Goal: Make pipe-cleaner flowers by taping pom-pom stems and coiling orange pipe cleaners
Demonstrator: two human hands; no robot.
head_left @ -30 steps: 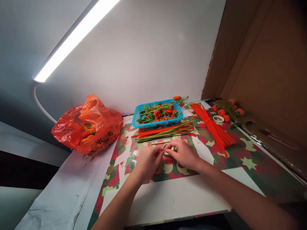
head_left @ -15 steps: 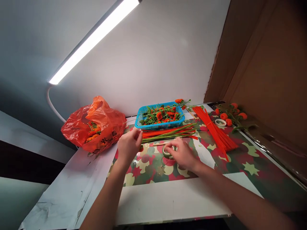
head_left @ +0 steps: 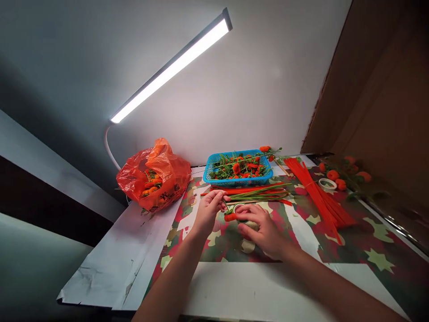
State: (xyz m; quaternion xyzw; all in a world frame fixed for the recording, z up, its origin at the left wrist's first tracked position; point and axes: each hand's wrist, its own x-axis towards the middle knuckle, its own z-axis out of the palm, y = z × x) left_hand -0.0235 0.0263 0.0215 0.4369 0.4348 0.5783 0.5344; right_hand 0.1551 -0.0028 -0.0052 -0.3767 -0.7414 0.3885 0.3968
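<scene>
My left hand [head_left: 209, 210] is closed in a pinch on the thin stem of an orange pipe-cleaner flower [head_left: 230, 217], whose head hangs down between my hands. My right hand [head_left: 263, 227] is open with fingers apart, its fingertips close to the flower head; whether they touch it I cannot tell. Partly hidden behind the right fingers lies a roll of tape [head_left: 238, 207]. Just beyond both hands, green pipe cleaners [head_left: 258, 192] rest beside red ones on the patterned cloth.
A blue basket [head_left: 238, 181] of orange flowers stands at the back. On the left is a red plastic bag [head_left: 170, 172] with more flowers. To the right lie a red pipe-cleaner bundle [head_left: 318, 197], a white tape roll [head_left: 327, 184] and more orange flowers [head_left: 335, 175]. A lamp [head_left: 174, 69] hangs above.
My left hand has come in toward the right hand, bringing the flower between them. The right hand has gone from a pinch near the tape roll to spread fingers. The view has shifted left.
</scene>
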